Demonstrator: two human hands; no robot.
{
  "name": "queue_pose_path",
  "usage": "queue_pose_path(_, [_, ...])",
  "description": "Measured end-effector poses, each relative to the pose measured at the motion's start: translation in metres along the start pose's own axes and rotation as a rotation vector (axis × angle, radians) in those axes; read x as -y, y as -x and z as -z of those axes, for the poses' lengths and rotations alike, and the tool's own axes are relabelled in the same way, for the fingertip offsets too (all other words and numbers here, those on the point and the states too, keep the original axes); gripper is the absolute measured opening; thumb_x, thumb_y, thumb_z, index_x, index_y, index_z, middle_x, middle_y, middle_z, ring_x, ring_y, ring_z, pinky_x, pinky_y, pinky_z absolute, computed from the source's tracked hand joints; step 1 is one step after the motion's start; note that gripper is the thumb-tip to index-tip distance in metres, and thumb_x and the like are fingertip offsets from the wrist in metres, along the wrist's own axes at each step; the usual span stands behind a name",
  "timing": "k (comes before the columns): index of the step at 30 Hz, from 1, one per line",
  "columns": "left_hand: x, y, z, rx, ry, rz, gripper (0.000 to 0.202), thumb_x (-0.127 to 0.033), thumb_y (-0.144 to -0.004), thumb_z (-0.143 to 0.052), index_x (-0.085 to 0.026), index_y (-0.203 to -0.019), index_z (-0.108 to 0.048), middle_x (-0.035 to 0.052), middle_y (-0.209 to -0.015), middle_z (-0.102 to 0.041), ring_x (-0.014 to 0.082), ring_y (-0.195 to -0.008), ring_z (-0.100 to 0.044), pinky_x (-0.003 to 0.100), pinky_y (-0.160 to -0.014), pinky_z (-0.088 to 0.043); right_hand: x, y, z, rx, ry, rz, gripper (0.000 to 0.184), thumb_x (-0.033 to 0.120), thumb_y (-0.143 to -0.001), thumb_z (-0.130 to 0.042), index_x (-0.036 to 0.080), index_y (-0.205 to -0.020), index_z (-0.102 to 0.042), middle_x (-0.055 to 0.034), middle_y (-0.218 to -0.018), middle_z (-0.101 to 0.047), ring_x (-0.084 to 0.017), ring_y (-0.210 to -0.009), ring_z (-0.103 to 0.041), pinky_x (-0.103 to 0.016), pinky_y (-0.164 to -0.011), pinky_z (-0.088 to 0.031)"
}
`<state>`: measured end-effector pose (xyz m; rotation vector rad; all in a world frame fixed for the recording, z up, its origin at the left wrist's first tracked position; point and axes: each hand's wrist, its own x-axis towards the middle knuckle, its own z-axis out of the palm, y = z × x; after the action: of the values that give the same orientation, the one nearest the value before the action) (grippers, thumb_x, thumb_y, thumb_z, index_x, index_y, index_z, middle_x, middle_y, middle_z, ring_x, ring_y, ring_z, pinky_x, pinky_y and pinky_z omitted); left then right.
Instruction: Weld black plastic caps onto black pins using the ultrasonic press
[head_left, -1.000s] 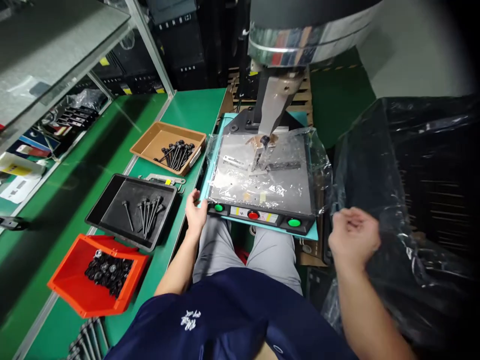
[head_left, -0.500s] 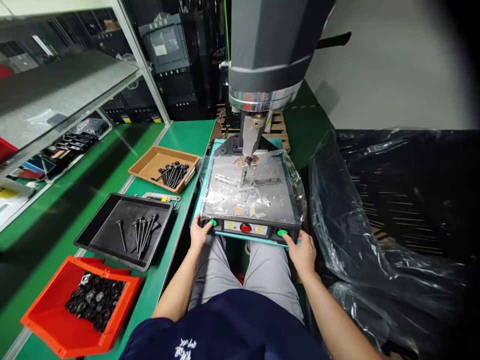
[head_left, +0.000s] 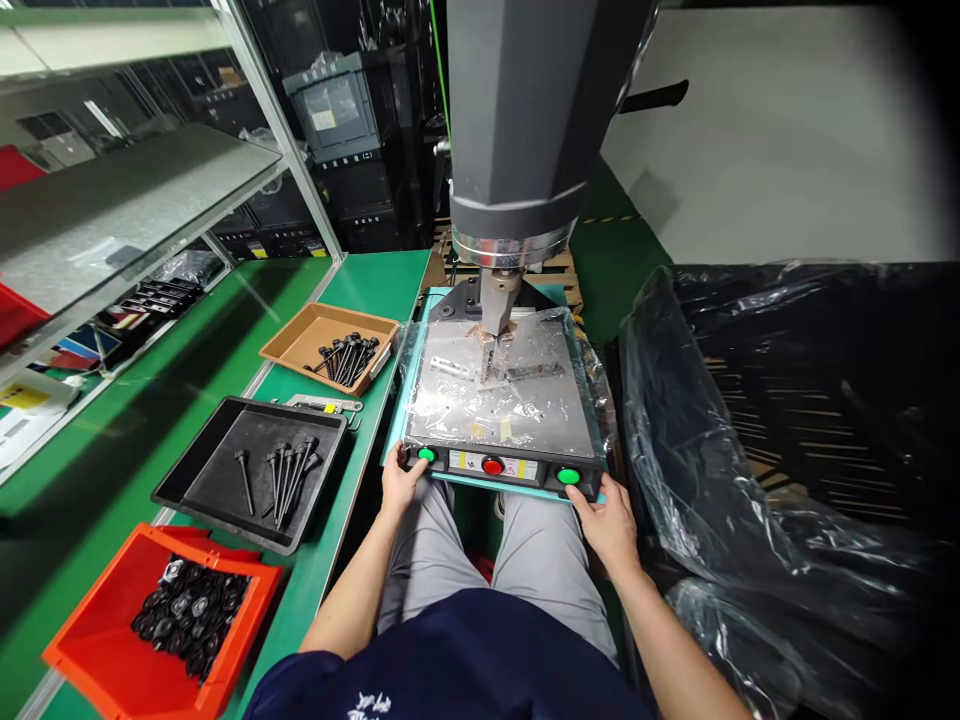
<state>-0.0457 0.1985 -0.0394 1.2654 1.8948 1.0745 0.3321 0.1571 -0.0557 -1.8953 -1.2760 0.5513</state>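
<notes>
A press machine has a plastic-covered base plate [head_left: 517, 410] and a front control panel [head_left: 525, 466] with a red button between two green ones. My left hand [head_left: 400, 482] grips the panel's left corner, thumb just beside the left green button [head_left: 426, 455]. My right hand [head_left: 611, 522] curls around the right corner, fingertips just under the right green button [head_left: 568, 476]. The press head [head_left: 525, 130] hangs above, and its metal tip [head_left: 495, 305] is down on a small part [head_left: 487, 352] on the plate.
On the green bench [head_left: 187, 330] to the left stand a tan tray [head_left: 300, 335] of black screws, a black tray [head_left: 195, 480] with several screws, and an orange bin [head_left: 90, 650] of black parts. A shelf frame rises at far left. A black plastic-lined container [head_left: 787, 420] stands right.
My right hand came from the black plastic bag to the panel's right corner. Both thumbs covered the green buttons half a second ago; both buttons now show. The press tip has come down.
</notes>
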Motion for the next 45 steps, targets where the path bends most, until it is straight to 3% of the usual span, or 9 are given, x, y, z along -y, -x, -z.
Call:
queue_pose_path(3, [0.001,-0.001,0.001,0.016,0.014,-0.007,0.069,-0.038,-0.076,-0.077,-0.021,-0.137,-0.050,0.0135,-0.136,-0.059,0.0269,-0.124,-0.060,0.042,-0.108,-0.047,-0.002,0.000,-0.002,-0.016,-0.013,0.007,0.081,0.076,-0.076,-0.053,0.016,-0.131,-0.051,-0.0227,-0.127,-0.053,-0.034,-0.092,-0.065,-0.049,-0.079,-0.057])
queue_pose_path(10, [0.011,-0.004,-0.002,-0.007,0.177,0.006,0.076,-0.039,-0.067,-0.084,-0.018,-0.134,-0.054,0.0154,-0.132,-0.061,0.0302,-0.122,-0.059,0.047,-0.110,-0.043,-0.007,0.000,-0.004,-0.038,-0.047,0.000,0.092,0.082,-0.072,-0.055,0.010,-0.130,-0.053,-0.0244,-0.127,-0.053,-0.025,-0.072,-0.063,-0.047,-0.075,-0.057])
queue_pose_path(25, [0.010,-0.003,-0.001,0.002,0.266,0.014,0.078,-0.037,-0.064,-0.087,-0.018,-0.133,-0.054,0.0155,-0.134,-0.059,0.0291,-0.124,-0.057,0.046,-0.113,-0.039,-0.006,0.001,-0.003,-0.020,-0.056,-0.040,0.093,0.078,-0.071,-0.057,0.008,-0.131,-0.054,-0.0251,-0.128,-0.053,-0.027,-0.078,-0.065,-0.047,-0.077,-0.056])
queue_pose_path(28, [0.007,-0.007,0.002,-0.002,0.364,0.071,0.081,-0.039,-0.063,-0.087,-0.017,-0.133,-0.053,0.0165,-0.133,-0.059,0.0277,-0.124,-0.058,0.043,-0.111,-0.040,-0.002,-0.003,0.003,-0.011,-0.110,-0.074,0.087,0.076,-0.071,-0.059,0.011,-0.129,-0.056,-0.0236,-0.126,-0.057,-0.032,-0.091,-0.066,-0.048,-0.079,-0.056])
queue_pose_path(34, [-0.019,-0.029,0.012,0.009,0.571,0.102,0.078,-0.042,-0.073,-0.080,-0.014,-0.137,-0.046,0.0146,-0.117,-0.067,0.0201,-0.111,-0.064,0.038,-0.105,-0.044,0.029,-0.055,0.028,-0.258,-0.163,0.006,0.077,0.067,-0.080,-0.059,0.012,-0.134,-0.053,-0.0232,-0.131,-0.058,-0.034,-0.116,-0.059,-0.049,-0.095,-0.051])
queue_pose_path(38, [-0.039,-0.043,0.012,-0.041,0.580,0.055,0.080,-0.039,-0.068,-0.083,-0.013,-0.135,-0.047,0.0094,-0.102,-0.069,0.0165,-0.093,-0.067,0.034,-0.092,-0.050,0.047,-0.107,0.028,-0.124,-0.157,-0.044,0.080,0.061,-0.073,-0.066,0.011,-0.134,-0.052,-0.0223,-0.128,-0.062,-0.035,-0.118,-0.059,-0.051,-0.103,-0.044])
queue_pose_path(42, [-0.054,-0.044,0.015,-0.106,0.533,-0.009,0.077,-0.035,-0.066,-0.083,-0.010,-0.131,-0.051,0.0013,-0.081,-0.066,0.0115,-0.074,-0.064,0.028,-0.080,-0.050,0.058,-0.131,0.020,-0.072,-0.344,-0.131,0.074,0.053,-0.058,-0.077,0.013,-0.118,-0.060,-0.0135,-0.096,-0.072,-0.029,-0.090,-0.069,-0.045,-0.085,-0.054])
queue_pose_path(45, [-0.063,-0.031,0.022,-0.114,0.606,-0.033,0.074,-0.037,-0.068,-0.080,-0.011,-0.131,-0.050,-0.0027,-0.074,-0.062,0.0096,-0.065,-0.061,0.025,-0.069,-0.049,0.065,-0.115,0.028,-0.102,-0.534,-0.169,0.068,0.051,-0.052,-0.081,0.015,-0.107,-0.063,-0.0055,-0.078,-0.068,-0.022,-0.067,-0.066,-0.033,-0.058,-0.054])
